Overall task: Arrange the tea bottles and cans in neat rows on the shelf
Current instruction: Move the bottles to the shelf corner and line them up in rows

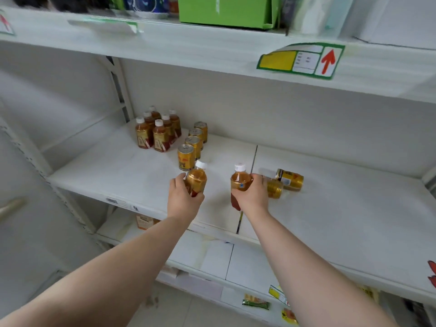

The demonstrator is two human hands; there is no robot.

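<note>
On the white shelf (118, 168), several white-capped tea bottles (157, 131) stand upright in two rows at the back left. To their right, several gold cans (192, 143) form one row running front to back. My left hand (182, 199) grips a tea bottle (197, 178) just in front of the nearest can. A second tea bottle (240, 180) is held in my right hand (253, 197), above the shelf's middle seam. Two gold cans (289, 179) lie on their sides just right of my right hand, one partly hidden behind it.
The shelf above (212, 50) overhangs and carries a green box (226, 10) and a price tag with a red arrow (302, 60). A lower shelf (212, 253) holds a few small packets. A slotted upright (118, 88) stands at the back left corner.
</note>
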